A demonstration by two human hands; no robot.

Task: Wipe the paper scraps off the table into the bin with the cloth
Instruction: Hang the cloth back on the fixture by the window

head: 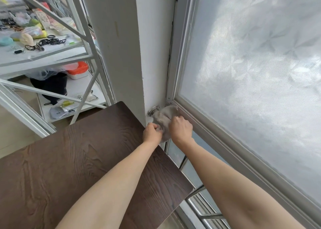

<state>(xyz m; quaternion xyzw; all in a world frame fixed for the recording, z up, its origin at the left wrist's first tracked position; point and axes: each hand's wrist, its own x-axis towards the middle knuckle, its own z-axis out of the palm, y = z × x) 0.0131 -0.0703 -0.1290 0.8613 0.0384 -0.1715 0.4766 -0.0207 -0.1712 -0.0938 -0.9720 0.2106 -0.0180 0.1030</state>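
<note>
A grey cloth (165, 117) hangs against the white wall beside the window frame, by a metal hook (153, 109). My left hand (152, 132) grips the cloth's lower left edge. My right hand (181, 129) is closed on its right side. Both arms reach forward over the far right corner of the dark wooden table (83, 159). No paper scraps or bin are in view.
A frosted window (251, 72) with a grey frame fills the right side. A white pillar (118, 46) stands behind the table. At the left, a white metal shelf rack (52, 58) holds hair ties, bags and small items. Metal rails (199, 206) run below the window.
</note>
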